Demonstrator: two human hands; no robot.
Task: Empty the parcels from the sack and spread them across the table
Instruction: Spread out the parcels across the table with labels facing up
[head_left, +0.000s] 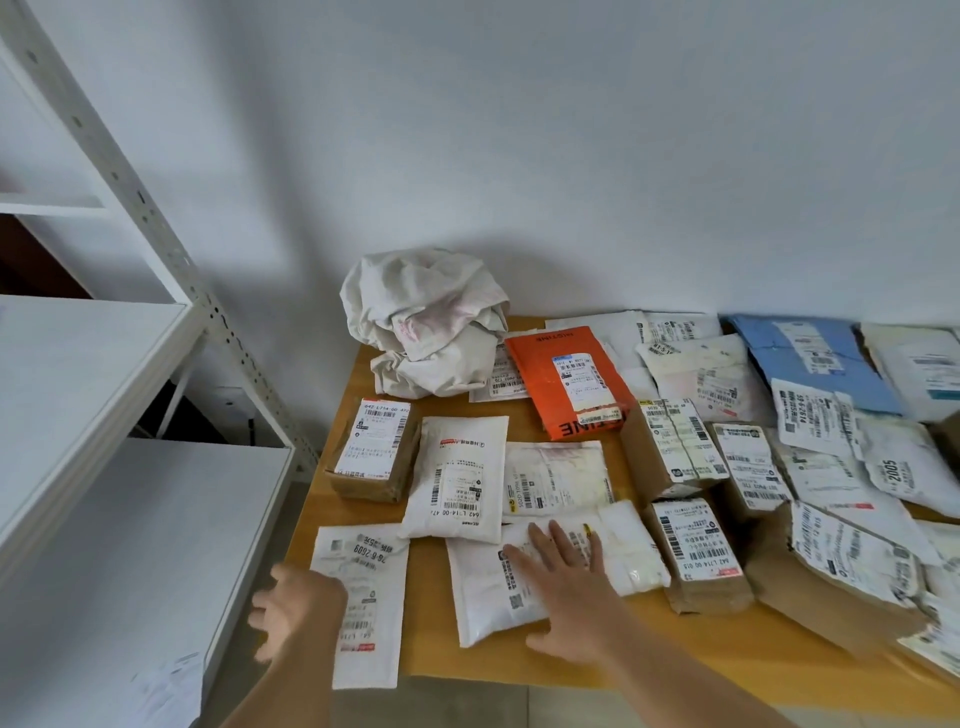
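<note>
Right hand (563, 582) flat, fingers spread, pressing a white mailer (545, 571) onto the table (519, 660) — likely sliding it clear of neighbours. Left hand (291, 610) blurred, open beside another mailer (361, 597). Behind them, crumpled sack (426, 322), seemingly emptied; contents unseen. Rightward parcels (831, 467) overlapping, cut off.

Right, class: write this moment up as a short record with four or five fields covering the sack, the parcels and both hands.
sack: crumpled white sack, lying at the table's far left corner
parcels: spread over the wooden table
left hand: left hand blurred, at the edge of a white mailer
right hand: right hand flat, fingers straight, on a white padded parcel
standout: orange parcel
</note>
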